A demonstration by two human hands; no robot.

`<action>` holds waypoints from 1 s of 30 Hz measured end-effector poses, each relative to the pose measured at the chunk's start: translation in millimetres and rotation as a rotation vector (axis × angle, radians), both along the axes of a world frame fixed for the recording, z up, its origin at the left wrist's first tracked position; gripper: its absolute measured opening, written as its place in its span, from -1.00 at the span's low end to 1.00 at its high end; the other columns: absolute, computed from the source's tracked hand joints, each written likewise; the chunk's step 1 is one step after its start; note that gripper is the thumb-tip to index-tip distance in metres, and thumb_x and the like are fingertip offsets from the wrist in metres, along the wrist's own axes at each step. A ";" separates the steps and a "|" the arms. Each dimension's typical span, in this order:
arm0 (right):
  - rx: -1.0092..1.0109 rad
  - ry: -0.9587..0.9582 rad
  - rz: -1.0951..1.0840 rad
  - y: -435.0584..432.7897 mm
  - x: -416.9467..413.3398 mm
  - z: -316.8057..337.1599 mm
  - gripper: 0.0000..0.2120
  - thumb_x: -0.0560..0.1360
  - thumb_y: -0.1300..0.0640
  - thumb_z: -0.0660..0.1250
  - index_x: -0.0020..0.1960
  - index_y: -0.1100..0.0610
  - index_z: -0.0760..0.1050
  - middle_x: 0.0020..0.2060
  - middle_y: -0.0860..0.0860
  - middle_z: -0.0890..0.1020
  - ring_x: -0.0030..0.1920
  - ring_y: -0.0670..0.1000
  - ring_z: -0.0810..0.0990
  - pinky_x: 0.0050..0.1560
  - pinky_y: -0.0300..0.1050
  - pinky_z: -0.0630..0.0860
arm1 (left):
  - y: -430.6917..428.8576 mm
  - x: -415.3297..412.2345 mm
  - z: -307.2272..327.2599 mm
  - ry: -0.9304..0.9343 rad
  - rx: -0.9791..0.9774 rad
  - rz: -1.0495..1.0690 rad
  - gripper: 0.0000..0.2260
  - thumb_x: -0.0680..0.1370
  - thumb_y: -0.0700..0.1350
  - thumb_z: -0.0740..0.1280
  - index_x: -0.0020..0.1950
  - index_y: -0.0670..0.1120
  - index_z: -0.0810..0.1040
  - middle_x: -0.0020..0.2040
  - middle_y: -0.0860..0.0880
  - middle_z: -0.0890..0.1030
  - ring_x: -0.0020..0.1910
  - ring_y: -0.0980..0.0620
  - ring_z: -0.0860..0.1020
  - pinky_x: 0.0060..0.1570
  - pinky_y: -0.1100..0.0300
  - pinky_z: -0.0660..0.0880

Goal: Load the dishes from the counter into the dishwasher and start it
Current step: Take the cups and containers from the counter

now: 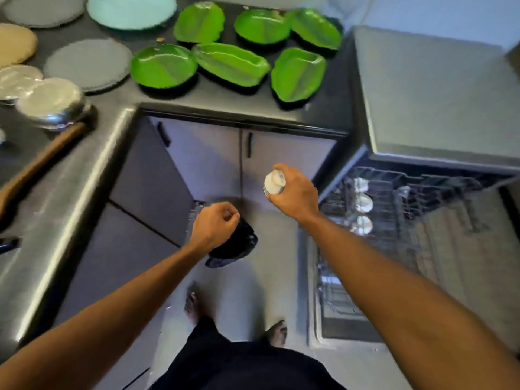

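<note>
My right hand (292, 194) grips a small white cup (274, 182) in mid air, between the counter corner and the open dishwasher. My left hand (215, 226) is closed into a fist with nothing in it, above a dark bin (239, 246) on the floor. The dishwasher's pulled-out rack (399, 198) at the right holds three small white cups (363, 204) in a row along its left side. Several green leaf-shaped plates (230, 63) lie on the dark counter (225, 99) ahead. Grey plates (87, 64), a light blue plate (132, 11) and steel bowls (50, 102) lie farther left.
A wooden-handled utensil (36, 167) lies on the left counter beside the steel bowls. A tan plate (14, 43) sits at the far left. Cabinet doors (208, 159) stand below the counter corner. The dishwasher's grey top (433, 102) is at the right. My bare feet (194, 305) stand on the grey floor.
</note>
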State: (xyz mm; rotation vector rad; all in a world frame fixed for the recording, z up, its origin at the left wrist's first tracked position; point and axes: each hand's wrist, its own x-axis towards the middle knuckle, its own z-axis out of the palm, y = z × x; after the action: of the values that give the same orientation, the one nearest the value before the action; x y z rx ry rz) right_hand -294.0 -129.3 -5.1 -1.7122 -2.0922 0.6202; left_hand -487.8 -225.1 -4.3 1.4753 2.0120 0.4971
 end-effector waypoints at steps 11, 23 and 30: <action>-0.214 0.138 -0.537 -70.6 239.2 -69.8 -0.35 0.35 0.01 0.54 0.37 -0.13 0.38 0.24 0.03 0.54 0.18 0.18 0.56 0.07 0.02 0.50 | 21.1 224.4 -48.6 0.005 -0.306 -0.418 -0.89 0.52 -0.07 0.31 -0.11 0.02 0.64 -0.16 0.06 0.65 -0.18 0.01 0.57 -0.19 0.23 0.41; -0.323 0.283 -1.008 -60.4 312.5 -173.8 -0.29 0.27 0.12 0.62 0.36 -0.06 0.42 0.22 -0.01 0.59 0.14 0.11 0.60 0.07 0.04 0.59 | 103.6 337.6 -145.8 -0.266 -0.571 -0.269 -0.60 0.53 0.03 0.43 0.30 -0.03 0.41 -0.09 0.04 0.56 0.02 -0.04 0.61 0.00 0.07 0.60; -0.341 0.175 -0.753 -39.1 305.4 -219.3 -0.27 0.27 0.27 0.54 0.40 0.04 0.43 0.28 0.06 0.54 0.22 0.20 0.51 0.05 0.10 0.57 | 137.8 368.4 -174.7 -0.448 -0.671 -0.055 -0.53 0.54 0.08 0.41 0.36 -0.07 0.38 0.04 -0.04 0.57 -0.02 0.04 0.60 0.00 0.02 0.64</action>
State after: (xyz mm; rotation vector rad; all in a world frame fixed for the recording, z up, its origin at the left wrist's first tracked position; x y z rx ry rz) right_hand 11.4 -168.4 -224.4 -2.3252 -1.1196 0.8569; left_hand -119.3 -87.3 -178.9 0.9028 1.5553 0.0868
